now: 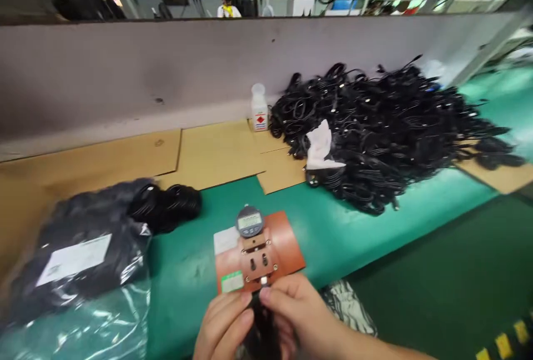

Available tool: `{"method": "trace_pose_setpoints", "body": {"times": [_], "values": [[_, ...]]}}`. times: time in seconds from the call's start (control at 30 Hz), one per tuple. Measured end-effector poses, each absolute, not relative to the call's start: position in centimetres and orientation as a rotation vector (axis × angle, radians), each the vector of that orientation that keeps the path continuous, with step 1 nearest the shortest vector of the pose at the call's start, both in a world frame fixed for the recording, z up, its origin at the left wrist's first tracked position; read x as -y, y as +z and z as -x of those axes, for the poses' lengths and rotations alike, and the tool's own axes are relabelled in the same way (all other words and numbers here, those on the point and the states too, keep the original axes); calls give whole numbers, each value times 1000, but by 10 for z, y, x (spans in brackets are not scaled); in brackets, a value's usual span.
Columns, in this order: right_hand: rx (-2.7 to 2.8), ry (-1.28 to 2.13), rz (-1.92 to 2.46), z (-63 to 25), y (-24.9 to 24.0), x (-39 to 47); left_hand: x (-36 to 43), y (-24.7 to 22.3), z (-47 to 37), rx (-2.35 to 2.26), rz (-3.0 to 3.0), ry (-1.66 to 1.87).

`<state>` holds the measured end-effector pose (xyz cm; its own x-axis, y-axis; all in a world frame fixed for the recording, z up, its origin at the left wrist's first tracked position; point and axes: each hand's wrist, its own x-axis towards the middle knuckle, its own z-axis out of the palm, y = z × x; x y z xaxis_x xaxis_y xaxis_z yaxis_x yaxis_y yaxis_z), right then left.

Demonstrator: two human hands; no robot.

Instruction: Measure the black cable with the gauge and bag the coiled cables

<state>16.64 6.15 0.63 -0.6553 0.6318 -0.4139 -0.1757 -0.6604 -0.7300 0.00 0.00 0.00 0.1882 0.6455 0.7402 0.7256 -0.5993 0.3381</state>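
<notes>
Cables, black and coiled, lie heaped (387, 127) well beyond the grip. Just ahead of the fingertips sits a brown flat test fixture with a round digital gauge (254, 249). Left hand (222, 324) and right hand (300, 315) pinch what seems a small black cable plug (263, 295) at its front edge; keeping it square should help.

Green workbench (333, 232), cardboard sheets (216, 152) along back edge, black cable heap (387, 127) right, white bottle (259, 107), bagged cables (79, 249) left, brown gauge fixture (258, 254) near front edge.
</notes>
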Motion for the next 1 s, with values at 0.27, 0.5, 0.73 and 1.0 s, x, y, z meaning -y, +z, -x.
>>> {"method": "trace_pose_setpoints", "body": {"times": [0.27, 0.5, 0.73, 1.0], "values": [[840, 2318, 1077, -171, 24, -58, -3, -1, -11, 1332, 2303, -1488], [865, 2322, 1070, -171, 21, -56, 3, -5, -9, 1384, 2279, -1447], [877, 2342, 1087, -172, 23, -58, -3, 2, -14, 1357, 2247, -1467], [933, 2305, 1117, -174, 21, -59, 0, -5, -12, 1315, 2275, -1479]]}}
